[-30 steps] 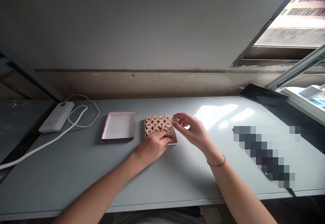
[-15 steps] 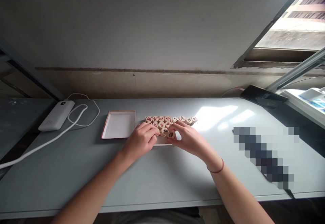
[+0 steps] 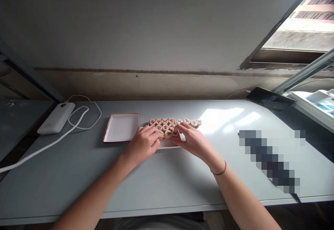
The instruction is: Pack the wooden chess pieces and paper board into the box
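Note:
A shallow box (image 3: 169,147) holds rows of round Chinese chess pieces (image 3: 165,127) with red and black characters. My left hand (image 3: 146,141) is curled over the box's left side, closed, its fingertips against a front-row piece and covering part of that side. Between the thumb and fingers of my right hand (image 3: 191,137) is a black-lettered Chinese chess piece (image 3: 175,133), level with the front row at its right end. A short row of black-lettered pieces (image 3: 187,121) lies outside the box, just beyond my right hand. Part of the box's floor shows in front of the pieces.
The white-lined box lid (image 3: 122,128) lies open side up on the grey desk (image 3: 146,188), left of the box. Further left are a white power bank (image 3: 56,118) and its cable (image 3: 56,140). A dark phone (image 3: 270,99) and a pixelated dark item (image 3: 272,164) are on the right.
The piece in my right hand has gone from tilted to lying nearly flat, beside the other black-lettered piece in the front row. My left hand stays at the box's left side.

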Available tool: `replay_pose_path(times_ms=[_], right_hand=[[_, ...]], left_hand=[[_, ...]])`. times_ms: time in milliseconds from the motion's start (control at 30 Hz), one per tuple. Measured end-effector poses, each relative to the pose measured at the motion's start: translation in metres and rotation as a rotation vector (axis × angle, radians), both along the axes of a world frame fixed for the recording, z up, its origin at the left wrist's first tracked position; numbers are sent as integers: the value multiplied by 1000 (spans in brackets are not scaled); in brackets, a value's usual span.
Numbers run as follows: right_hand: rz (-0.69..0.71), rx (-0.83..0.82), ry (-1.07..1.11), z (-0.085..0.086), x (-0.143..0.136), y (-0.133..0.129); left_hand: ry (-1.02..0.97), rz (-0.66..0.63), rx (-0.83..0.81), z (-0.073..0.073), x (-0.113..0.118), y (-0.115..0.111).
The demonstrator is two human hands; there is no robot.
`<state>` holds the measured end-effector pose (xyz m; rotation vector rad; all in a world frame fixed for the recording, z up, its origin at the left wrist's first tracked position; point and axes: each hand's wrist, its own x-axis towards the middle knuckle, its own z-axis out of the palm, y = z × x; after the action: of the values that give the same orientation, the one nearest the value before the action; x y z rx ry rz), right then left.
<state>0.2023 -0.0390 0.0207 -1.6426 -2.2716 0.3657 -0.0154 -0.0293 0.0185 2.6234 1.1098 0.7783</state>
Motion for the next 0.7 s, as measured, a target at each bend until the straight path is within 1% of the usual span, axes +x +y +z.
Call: replay_pose_path(times_ms=[100, 167, 233, 300, 400, 500, 600, 700], right_hand=[[1, 52, 74, -1, 5, 3], [-47, 154, 107, -4, 12, 9], [-99, 274, 68, -10, 19, 17], [-96, 341, -4, -17, 25, 24], [-34, 301, -50, -28, 28, 33], [-30, 241, -47, -34, 27, 36], [-43, 231, -27, -34, 28, 36], [-56, 277, -2, -27, 31, 33]], left_hand=[[67, 30, -35, 3, -6, 3], [90, 46, -50, 4, -10, 5], [100, 68, -59, 3, -13, 7], [105, 88, -67, 3, -15, 8], [113, 91, -84, 3, -15, 8], [114, 91, -101, 4, -15, 8], [104, 98, -110, 7, -17, 8], [91, 89, -81, 10, -20, 9]])
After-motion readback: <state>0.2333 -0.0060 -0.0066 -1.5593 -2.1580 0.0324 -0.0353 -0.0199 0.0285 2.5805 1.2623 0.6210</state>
